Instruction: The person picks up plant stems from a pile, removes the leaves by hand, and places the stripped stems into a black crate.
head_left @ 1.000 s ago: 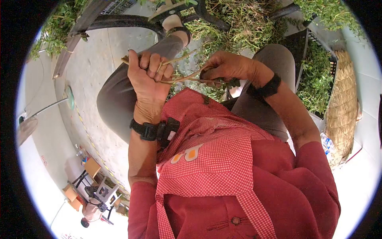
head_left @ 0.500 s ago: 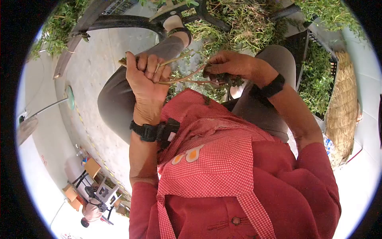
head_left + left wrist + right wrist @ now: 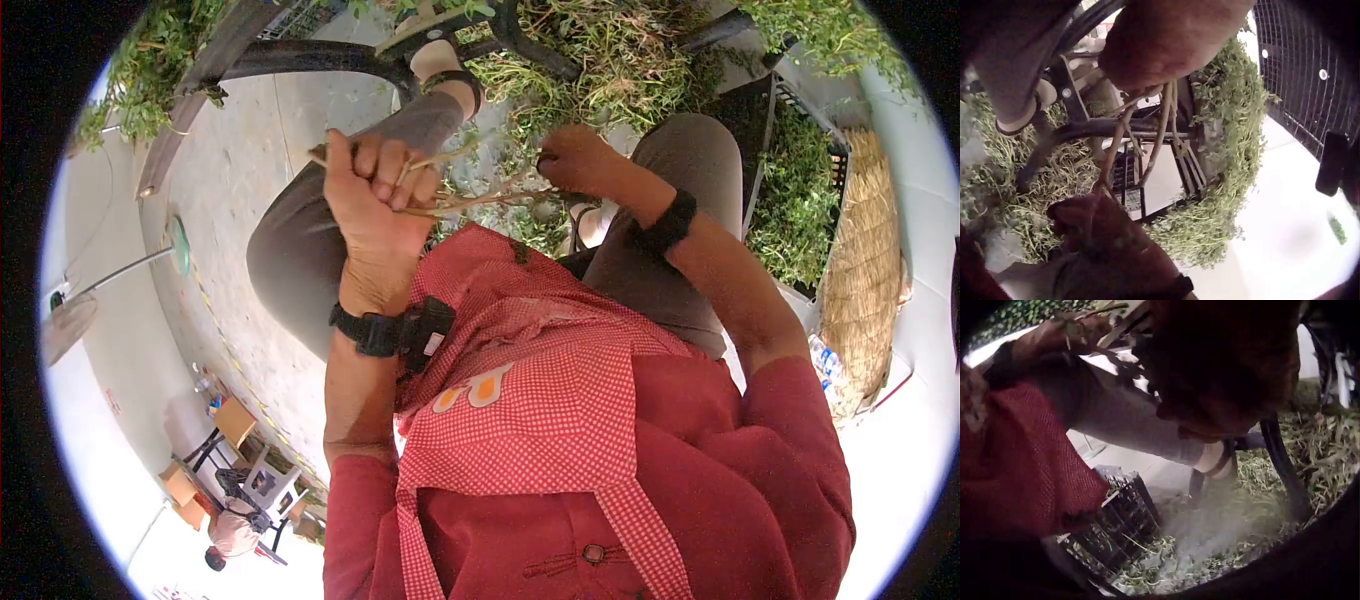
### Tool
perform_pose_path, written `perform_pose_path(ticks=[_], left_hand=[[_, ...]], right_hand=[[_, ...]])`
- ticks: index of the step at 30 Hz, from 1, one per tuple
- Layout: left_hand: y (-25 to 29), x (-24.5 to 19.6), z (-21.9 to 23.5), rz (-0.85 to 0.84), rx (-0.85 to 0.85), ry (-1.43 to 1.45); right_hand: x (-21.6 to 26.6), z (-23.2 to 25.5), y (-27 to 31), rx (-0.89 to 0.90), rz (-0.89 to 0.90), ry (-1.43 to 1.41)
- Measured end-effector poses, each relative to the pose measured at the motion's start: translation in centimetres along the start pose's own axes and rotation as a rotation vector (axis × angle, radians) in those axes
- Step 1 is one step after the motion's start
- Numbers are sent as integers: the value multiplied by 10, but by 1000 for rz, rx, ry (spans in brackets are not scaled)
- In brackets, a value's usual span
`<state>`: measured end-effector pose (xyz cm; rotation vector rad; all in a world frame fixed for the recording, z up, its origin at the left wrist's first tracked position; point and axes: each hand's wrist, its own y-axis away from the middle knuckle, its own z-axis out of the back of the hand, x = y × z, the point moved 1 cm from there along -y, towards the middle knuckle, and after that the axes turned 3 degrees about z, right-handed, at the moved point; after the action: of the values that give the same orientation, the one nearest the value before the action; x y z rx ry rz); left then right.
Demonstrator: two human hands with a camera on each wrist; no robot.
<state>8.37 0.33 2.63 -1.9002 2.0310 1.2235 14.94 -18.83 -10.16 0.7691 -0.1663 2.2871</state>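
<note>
My left hand (image 3: 378,190) grips a small bunch of thin, bare brown stems (image 3: 470,200) above my left knee. The stems run across to my right hand (image 3: 572,158), whose curled fingers pinch their far ends. In the left wrist view the left hand (image 3: 1166,37) is at the top and the stems (image 3: 1160,131) hang down to the right hand (image 3: 1107,228). The right wrist view shows the right hand (image 3: 1222,362) close up and dark, with the left hand (image 3: 1079,331) at the upper left. A red checked apron (image 3: 520,400) covers my lap.
Cut green herbs (image 3: 610,50) lie heaped on the ground ahead. A black crate (image 3: 800,180) full of herbs and a woven straw basket (image 3: 865,270) stand to the right. A black metal frame (image 3: 330,55) crosses the top. Concrete floor (image 3: 230,200) lies to the left.
My right hand has slid along the stems, a little up and away from the left hand, and has curled tighter. The left hand has stayed nearly still.
</note>
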Motion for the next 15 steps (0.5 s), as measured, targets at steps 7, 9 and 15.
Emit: perform_pose_path(ticks=[7,9,15], left_hand=[[-3,-4,0,-60,-88,-64],[-1,-5,2,-99,-124,-84],[0,-5,3,-143,-133,-70]], right_hand=[[10,21,9,447,-148,-1042],[17,26,14,484,-122,-1124],[17,40,21,514,-54,-1189]])
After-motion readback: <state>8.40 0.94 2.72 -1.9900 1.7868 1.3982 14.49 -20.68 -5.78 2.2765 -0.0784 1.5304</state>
